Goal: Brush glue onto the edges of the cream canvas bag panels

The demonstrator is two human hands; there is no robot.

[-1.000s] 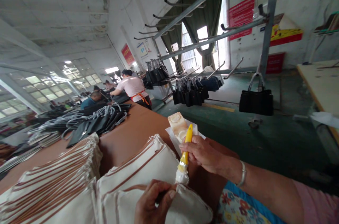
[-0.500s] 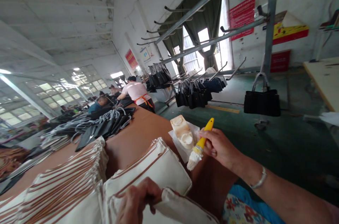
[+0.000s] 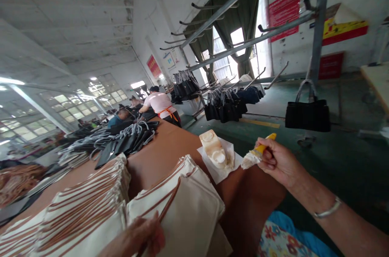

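My right hand (image 3: 279,161) grips the yellow handle of a brush (image 3: 257,153), whose bristles are coated in white and point left over the brown tabletop (image 3: 170,137). My left hand (image 3: 142,234) is closed at the edge of the top cream panel (image 3: 185,212), by its brown strip; the fingertips are partly hidden. That panel lies on a stack of cream pieces. Left of it stands a larger fanned stack of cream pieces with brown edges (image 3: 85,200). A stained pale container (image 3: 212,147) rests on a white sheet (image 3: 223,174) beyond the panels, left of the brush.
Black bags with grey handles (image 3: 127,139) are heaped at the table's far left. A metal rack (image 3: 231,52) with hooks and hanging black bags (image 3: 225,107) stands beyond. A person in a pink shirt (image 3: 159,103) bends over the table's far end.
My right hand and the brush have moved right, away from the container, and the brush has tilted flatter. My left hand has shifted down-left, and the raised panel now lies flatter on the stack.
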